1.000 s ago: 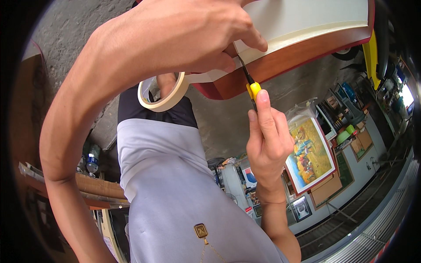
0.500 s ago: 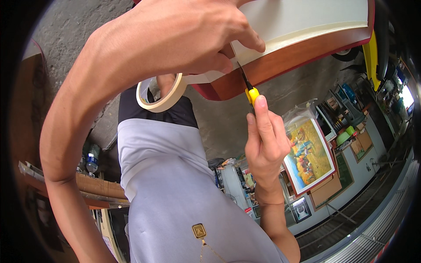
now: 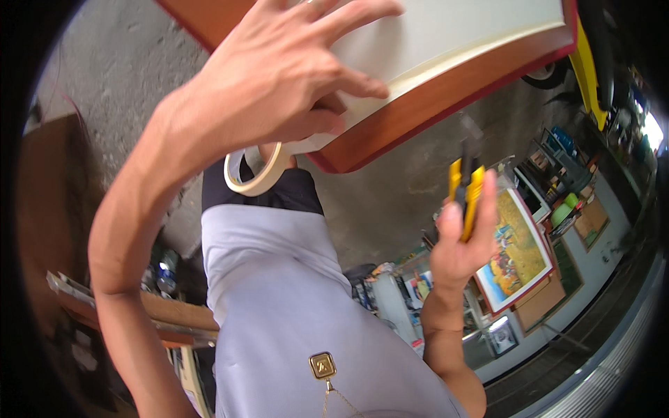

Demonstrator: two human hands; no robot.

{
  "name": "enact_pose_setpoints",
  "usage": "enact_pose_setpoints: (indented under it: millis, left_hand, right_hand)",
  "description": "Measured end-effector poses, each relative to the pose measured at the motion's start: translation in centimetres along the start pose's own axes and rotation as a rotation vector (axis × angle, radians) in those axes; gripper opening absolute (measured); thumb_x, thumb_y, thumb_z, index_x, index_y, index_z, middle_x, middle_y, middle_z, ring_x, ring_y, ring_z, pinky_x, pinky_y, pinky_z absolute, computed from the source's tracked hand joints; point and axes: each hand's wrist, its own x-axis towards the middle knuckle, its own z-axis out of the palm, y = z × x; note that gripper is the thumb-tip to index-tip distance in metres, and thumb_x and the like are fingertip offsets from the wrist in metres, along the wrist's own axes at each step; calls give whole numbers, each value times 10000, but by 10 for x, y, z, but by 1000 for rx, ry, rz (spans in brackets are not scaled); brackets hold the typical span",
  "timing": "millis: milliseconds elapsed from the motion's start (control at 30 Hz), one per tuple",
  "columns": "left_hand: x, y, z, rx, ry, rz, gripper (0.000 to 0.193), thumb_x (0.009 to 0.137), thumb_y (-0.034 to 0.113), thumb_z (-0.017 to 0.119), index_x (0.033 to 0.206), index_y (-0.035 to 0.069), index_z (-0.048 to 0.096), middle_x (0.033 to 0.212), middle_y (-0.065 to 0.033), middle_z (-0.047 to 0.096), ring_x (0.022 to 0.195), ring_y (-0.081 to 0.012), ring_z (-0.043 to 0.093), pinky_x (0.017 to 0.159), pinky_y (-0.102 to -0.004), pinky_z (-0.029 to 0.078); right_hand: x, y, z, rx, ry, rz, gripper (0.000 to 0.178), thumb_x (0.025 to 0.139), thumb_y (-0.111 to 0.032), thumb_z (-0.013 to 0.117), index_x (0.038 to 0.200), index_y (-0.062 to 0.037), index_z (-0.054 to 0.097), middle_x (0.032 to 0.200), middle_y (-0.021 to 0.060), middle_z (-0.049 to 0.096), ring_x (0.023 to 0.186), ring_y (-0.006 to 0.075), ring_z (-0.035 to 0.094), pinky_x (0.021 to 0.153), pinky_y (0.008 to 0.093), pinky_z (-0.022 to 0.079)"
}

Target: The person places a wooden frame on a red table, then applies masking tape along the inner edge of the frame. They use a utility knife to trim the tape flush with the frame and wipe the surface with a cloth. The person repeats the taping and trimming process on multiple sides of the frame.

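Note:
A white panel is set within a reddish-brown wooden frame edged in dark red. My left hand lies over the panel's near left part, fingers spread, fingertips at the pale tape strip along the seam. From the strip's left end hangs a roll of masking tape, just below that hand and in front of my dark shorts. My right hand grips a yellow-and-black utility knife, held upright away from the frame. Its blade is blurred by motion.
Clear bottles stand on the left, near a wooden beam. A colourful painting leans on the right amid cluttered shelves. Beyond the frame are a yellow part and a dark wheel. The floor is grey concrete.
My right hand has drawn the knife off the frame's seam, rightward and down. My left hand has shifted left and its fingers have spread wider. The view has shifted a little too.

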Motion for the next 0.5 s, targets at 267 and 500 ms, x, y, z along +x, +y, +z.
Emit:
enact_pose_setpoints:
  millis: [267, 500]
  left_hand:
    - [24, 24, -29, 78, -17, -53, 614, 550, 326, 819, 1152, 356, 699, 1545, -107, 287, 1453, -410, 135, 1126, -662, 31]
    - [23, 22, 1, 139, -149, 277, 544, 746, 307, 716, 1280, 251, 631, 1544, -175, 273, 1447, -450, 115, 1134, -644, 18]
  right_hand:
    - [178, 41, 37, -32, 223, -32, 341, 880, -94, 527, 1165, 94, 518, 778, 185, 625, 601, 292, 635, 487, 393, 522]
    - [260, 41, 179, -211, 240, 228, 499, 863, -227, 511, 1286, 38, 506, 1287, 305, 488, 1233, 450, 437, 1031, 617, 307]
